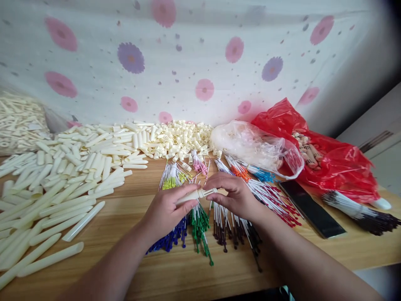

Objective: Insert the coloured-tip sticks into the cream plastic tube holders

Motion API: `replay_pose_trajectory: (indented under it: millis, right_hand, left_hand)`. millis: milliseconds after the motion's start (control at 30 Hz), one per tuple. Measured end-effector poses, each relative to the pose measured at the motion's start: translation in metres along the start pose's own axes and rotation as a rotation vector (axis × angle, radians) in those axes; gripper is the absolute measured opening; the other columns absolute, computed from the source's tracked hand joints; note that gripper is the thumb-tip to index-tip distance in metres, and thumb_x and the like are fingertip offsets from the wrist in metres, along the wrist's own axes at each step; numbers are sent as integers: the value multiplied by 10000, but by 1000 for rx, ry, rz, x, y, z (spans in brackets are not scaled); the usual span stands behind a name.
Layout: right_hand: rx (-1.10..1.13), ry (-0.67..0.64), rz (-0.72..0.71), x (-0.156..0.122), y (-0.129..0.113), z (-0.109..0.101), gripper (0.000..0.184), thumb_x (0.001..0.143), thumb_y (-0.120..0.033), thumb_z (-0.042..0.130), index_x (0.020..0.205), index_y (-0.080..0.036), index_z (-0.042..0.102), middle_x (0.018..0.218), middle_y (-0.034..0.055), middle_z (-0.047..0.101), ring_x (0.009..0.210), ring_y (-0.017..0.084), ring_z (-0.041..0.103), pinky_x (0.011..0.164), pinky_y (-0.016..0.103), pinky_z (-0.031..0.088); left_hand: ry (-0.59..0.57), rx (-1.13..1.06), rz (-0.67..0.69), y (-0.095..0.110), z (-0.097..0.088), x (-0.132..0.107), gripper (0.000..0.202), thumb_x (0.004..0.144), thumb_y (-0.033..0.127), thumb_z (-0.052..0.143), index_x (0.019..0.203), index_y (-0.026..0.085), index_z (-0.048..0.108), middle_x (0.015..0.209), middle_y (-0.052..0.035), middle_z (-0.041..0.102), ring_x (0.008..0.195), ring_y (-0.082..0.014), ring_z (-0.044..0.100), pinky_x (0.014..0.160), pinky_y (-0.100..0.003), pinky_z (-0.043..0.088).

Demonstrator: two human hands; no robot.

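Observation:
My left hand [166, 211] is closed around a cream plastic tube [187, 197], held level above the table. At the tube's right end sits a slotted cream plastic piece [205, 192], pinched between the thumb and fingers of my right hand [234, 195]. The two parts meet end to end; how deep one goes into the other I cannot make out. Below my hands lie bundles of thin white sticks with coloured tips: blue [171, 238], green [199, 223] and dark brown [221, 232]. Red-tipped sticks [278, 202] fan out beside my right wrist.
Many loose cream tubes [72, 167] cover the table's left side. Slotted pieces [184, 136] are heaped behind. A clear plastic bag [247, 144], a red bag [341, 163], a flat black object [313, 211] and black-tipped sticks [360, 211] lie right. A flowered curtain [188, 54] hangs behind.

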State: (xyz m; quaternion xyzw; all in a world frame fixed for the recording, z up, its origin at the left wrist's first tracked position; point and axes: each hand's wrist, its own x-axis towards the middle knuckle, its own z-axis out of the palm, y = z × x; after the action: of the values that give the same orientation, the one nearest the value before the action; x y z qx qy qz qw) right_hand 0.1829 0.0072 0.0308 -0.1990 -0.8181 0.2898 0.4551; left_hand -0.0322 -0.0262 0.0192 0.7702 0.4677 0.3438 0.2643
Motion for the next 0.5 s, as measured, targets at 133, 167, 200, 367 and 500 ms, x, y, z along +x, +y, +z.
replay_pose_trajectory:
  millis: [133,167,200,367,500]
  right_hand:
    - [-37,-36,33,-2,1,-2,152,835,-289,657,956,-198,676,861,48,707,812,140,641,735,276,512]
    - [-42,-45,33,-2,0,-2,159,834,-295,658,957,-196,678,862,50,710,810,139,643,733,274,511]
    - [-44,-52,32,-2,0,-3,166,834,-298,657,961,-194,680,867,53,712,808,139,645,730,271,511]
    - [-43,-72,63,-2,-3,-4,184,825,-311,666,959,-187,687,871,54,717,781,133,649,696,247,505]
    - [-78,-104,180,-2,-4,-1,256,851,-399,615,923,-164,691,780,35,706,663,108,622,594,206,461]
  left_hand:
    - [-10,17,11,2,0,0,295,814,321,601,1082,249,700,1003,-35,732,841,-195,675,742,-249,504]
    - [-14,18,18,2,0,1,294,812,319,603,1081,252,701,1003,-36,732,840,-195,675,745,-252,504]
    - [-23,18,22,3,0,1,298,812,320,603,1086,257,700,995,-37,734,829,-193,675,745,-256,505]
    - [-56,36,-1,3,1,1,333,816,346,596,1129,271,682,974,-39,742,773,-189,674,724,-279,505]
    - [-34,71,-10,0,2,0,365,819,352,588,1168,275,663,1041,-48,734,849,-207,680,771,-296,501]
